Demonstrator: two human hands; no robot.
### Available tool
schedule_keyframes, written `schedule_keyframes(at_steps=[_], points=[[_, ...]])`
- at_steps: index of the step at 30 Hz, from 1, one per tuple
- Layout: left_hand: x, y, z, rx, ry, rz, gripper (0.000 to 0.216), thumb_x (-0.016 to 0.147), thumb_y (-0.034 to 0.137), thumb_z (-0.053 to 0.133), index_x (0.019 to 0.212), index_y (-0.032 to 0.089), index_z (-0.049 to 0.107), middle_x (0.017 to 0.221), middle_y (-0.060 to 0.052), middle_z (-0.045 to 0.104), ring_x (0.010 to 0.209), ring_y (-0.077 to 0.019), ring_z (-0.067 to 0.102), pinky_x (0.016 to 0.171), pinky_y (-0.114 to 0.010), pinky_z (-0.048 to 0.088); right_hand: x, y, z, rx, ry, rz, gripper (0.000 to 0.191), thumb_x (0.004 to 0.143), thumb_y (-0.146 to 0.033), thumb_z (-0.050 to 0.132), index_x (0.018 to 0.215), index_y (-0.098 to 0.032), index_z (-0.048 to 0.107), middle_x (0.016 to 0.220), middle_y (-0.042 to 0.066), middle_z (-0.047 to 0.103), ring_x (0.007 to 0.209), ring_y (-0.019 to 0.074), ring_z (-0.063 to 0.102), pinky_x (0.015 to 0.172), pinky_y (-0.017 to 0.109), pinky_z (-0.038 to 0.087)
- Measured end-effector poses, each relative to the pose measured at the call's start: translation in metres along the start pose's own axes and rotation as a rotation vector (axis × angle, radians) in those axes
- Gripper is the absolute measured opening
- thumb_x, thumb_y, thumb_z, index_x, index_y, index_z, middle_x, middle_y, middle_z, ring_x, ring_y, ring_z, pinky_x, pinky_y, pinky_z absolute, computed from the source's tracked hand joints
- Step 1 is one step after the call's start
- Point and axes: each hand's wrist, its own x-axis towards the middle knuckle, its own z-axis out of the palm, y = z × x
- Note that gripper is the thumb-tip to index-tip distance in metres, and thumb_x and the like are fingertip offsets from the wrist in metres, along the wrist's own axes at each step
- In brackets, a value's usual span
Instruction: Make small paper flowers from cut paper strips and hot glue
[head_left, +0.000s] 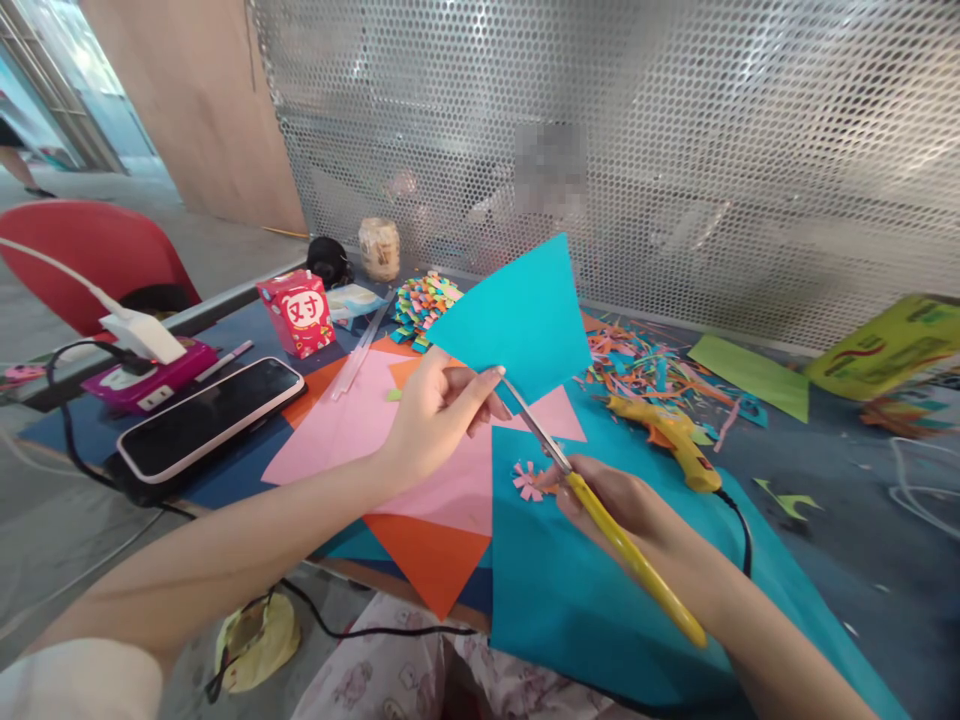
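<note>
My left hand (442,405) pinches the lower edge of a blue sheet of paper (525,315), which is held up above the table. In my right hand (622,505) is a pair of scissors (622,545) with yellow handles. Their blades meet the paper's bottom edge close to my left thumb; whether they are parted is hard to tell. Beneath my hands lie a pink sheet (442,480), an orange sheet (431,560) and a larger blue sheet (570,600). A small pink paper flower (529,481) rests on the larger blue sheet, left of my right hand.
A yellow glue gun (675,440) with a black cord and a heap of paper shreds (637,360) lie at the right. A phone (214,415), a purple power strip (150,375) and a red box (297,312) stand left. A perforated metal panel (450,100) borders the back.
</note>
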Motion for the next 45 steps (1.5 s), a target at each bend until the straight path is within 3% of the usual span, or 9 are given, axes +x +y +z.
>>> schedule_keyframes(at_steps=[8, 14, 20, 26, 31, 35, 45], points=[[0.000, -0.002, -0.001, -0.039, -0.010, -0.001, 0.037, 0.086, 0.031, 0.058, 0.068, 0.023, 0.027, 0.055, 0.002, 0.067, 0.037, -0.0053, 0.048, 0.037, -0.021, 0.037, 0.006, 0.017, 0.001, -0.011, 0.000, -0.021, 0.031, 0.083, -0.049, 0.056, 0.086, -0.019, 0.064, 0.067, 0.002, 0.063, 0.074, 0.0227, 0.064, 0.062, 0.030, 0.051], [0.001, -0.002, -0.001, -0.085, -0.032, -0.014, 0.041, 0.085, 0.034, 0.060, 0.068, 0.023, 0.024, 0.053, 0.004, 0.064, 0.037, -0.0058, 0.050, 0.037, -0.019, 0.037, -0.001, 0.002, -0.001, -0.050, 0.035, -0.029, 0.031, 0.086, -0.047, 0.052, 0.088, -0.020, 0.066, 0.066, 0.002, 0.064, 0.072, 0.0212, 0.064, 0.063, 0.028, 0.051], [0.002, -0.002, -0.002, -0.136, -0.059, 0.002, 0.029, 0.087, 0.041, 0.055, 0.079, 0.022, 0.036, 0.053, 0.004, 0.063, 0.040, -0.0080, 0.052, 0.037, -0.019, 0.037, 0.001, 0.002, 0.000, -0.106, 0.030, 0.040, 0.040, 0.085, -0.055, 0.049, 0.088, -0.019, 0.066, 0.072, 0.004, 0.067, 0.074, 0.0219, 0.065, 0.062, 0.028, 0.050], [0.002, -0.001, -0.004, -0.115, -0.048, 0.017, 0.027, 0.090, 0.038, 0.051, 0.076, 0.022, 0.035, 0.053, 0.003, 0.063, 0.041, -0.0081, 0.052, 0.037, -0.019, 0.038, 0.002, 0.004, 0.000, -0.140, -0.002, 0.076, 0.049, 0.084, -0.061, 0.045, 0.090, -0.017, 0.065, 0.078, 0.006, 0.067, 0.073, 0.0216, 0.062, 0.059, 0.029, 0.046], [0.001, -0.002, -0.004, -0.077, -0.034, 0.039, 0.027, 0.090, 0.038, 0.051, 0.075, 0.022, 0.035, 0.054, 0.003, 0.063, 0.044, -0.0087, 0.052, 0.039, -0.020, 0.038, 0.002, -0.005, -0.001, -0.104, -0.015, 0.099, 0.048, 0.084, -0.060, 0.046, 0.089, -0.015, 0.064, 0.069, 0.003, 0.060, 0.056, 0.0130, 0.048, 0.047, 0.025, 0.037], [0.001, -0.002, -0.005, -0.056, -0.029, 0.048, 0.027, 0.090, 0.038, 0.051, 0.075, 0.022, 0.036, 0.055, 0.003, 0.062, 0.044, -0.0085, 0.051, 0.039, -0.021, 0.037, 0.002, -0.005, -0.002, -0.095, -0.025, 0.141, 0.050, 0.083, -0.060, 0.046, 0.090, -0.013, 0.064, 0.059, -0.002, 0.045, 0.048, 0.0092, 0.034, 0.042, 0.024, 0.029], [0.003, -0.005, -0.007, -0.020, -0.025, 0.067, 0.029, 0.089, 0.039, 0.053, 0.073, 0.022, 0.036, 0.055, 0.003, 0.061, 0.044, -0.0075, 0.050, 0.040, -0.021, 0.036, 0.004, -0.003, -0.001, -0.174, -0.011, 0.121, 0.046, 0.084, -0.056, 0.047, 0.083, -0.013, 0.065, 0.056, -0.002, 0.039, 0.049, 0.0104, 0.036, 0.042, 0.024, 0.028]])
